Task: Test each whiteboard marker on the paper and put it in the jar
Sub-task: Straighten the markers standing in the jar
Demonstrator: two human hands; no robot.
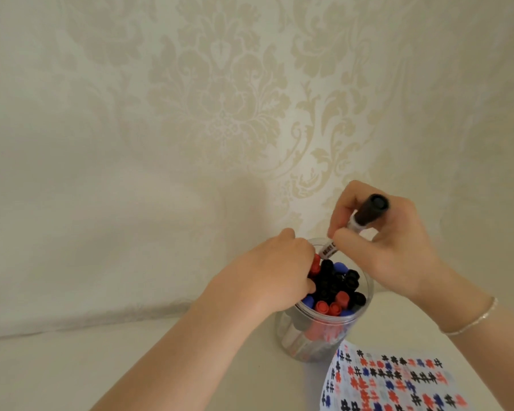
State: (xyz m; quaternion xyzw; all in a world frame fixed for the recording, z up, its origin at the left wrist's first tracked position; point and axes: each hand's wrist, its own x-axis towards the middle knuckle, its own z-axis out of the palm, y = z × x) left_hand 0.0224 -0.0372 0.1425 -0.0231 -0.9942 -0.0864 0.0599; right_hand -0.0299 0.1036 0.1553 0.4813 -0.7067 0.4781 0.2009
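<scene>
Right hand: my right hand [395, 247] has its fingers and thumb curled round a black-capped whiteboard marker [365, 216], pinching the white barrel just under the cap.
Marker in hand: tilted, black cap end up toward me, lower end angled down to the left and dipping over the far rim of the jar; printed black lettering shows on the barrel near the rim.
Left hand: my left hand [282, 268] is down at the jar's mouth on the left side, fingers curled in among the marker caps; whether they actually grip one I cannot tell, the fingertips are hidden.
Jar: clear plastic jar [291, 336] standing upright on the pale table [72, 366], between my two forearms, close to the wall.
Jar contents: packed with markers standing cap-up, black caps [343, 281] in the middle, red caps [333, 305] toward me, a blue cap [340, 266] at the back.
Paper: test paper [392, 384] lying flat at lower right, just beside the jar's base, covered in rows of black, red and blue hash marks.
Wrist: a thin bracelet [472, 320] on my right wrist.
Backdrop: cream damask-patterned wall [220, 99] right behind the jar.
</scene>
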